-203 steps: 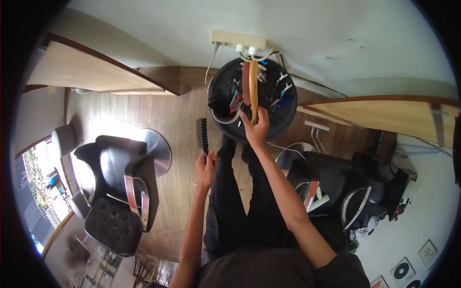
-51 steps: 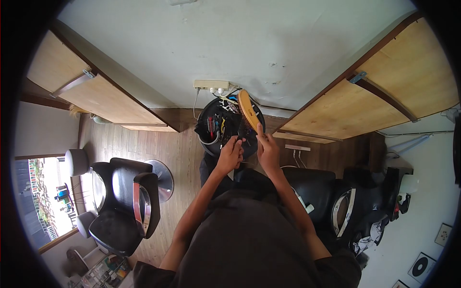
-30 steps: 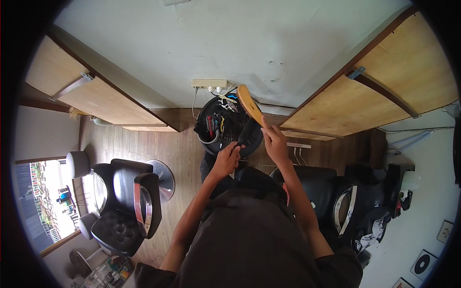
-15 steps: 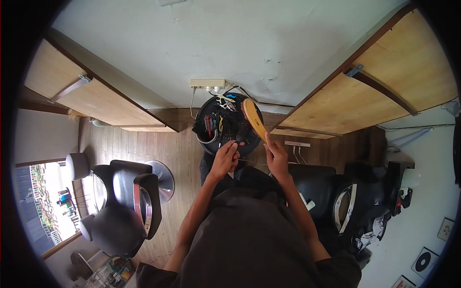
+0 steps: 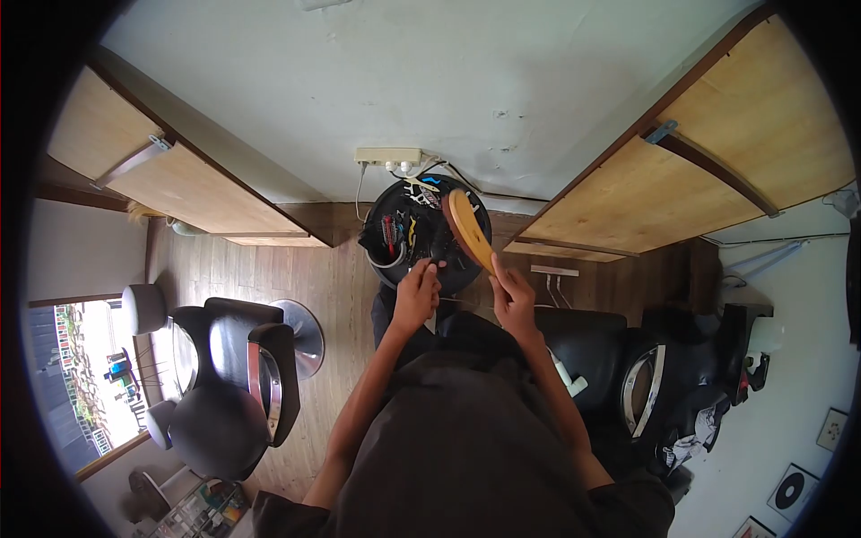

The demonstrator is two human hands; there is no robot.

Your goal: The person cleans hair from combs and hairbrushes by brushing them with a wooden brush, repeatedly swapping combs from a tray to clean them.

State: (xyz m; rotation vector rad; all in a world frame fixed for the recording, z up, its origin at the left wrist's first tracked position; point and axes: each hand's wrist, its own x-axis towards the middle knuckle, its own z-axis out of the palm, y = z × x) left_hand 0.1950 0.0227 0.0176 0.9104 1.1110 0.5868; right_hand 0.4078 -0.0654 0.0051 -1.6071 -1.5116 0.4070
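Two bare arms reach forward from six o'clock, their forearms slanting inward so that the hands come near each other. The left hand [image 5: 416,294] is curled, knuckles up, round the end of a black brush [image 5: 440,240], whose head points to about twelve o'clock. The right hand [image 5: 513,294], a little apart, grips the tail of a wooden brush [image 5: 470,231] between thumb and fingers, with its head leaning toward eleven o'clock.

Both brushes are held beyond the hands, above a round black tray [image 5: 375,206]; the wooden one is over its three o'clock side, just beside the black one. Whether they touch, I cannot tell. The wooden brush has a smooth, curved, honey-coloured back with a small dark mark, and a reddish-brown bristle side facing nine o'clock. The black brush blends into the tray, its bristles hard to make out.
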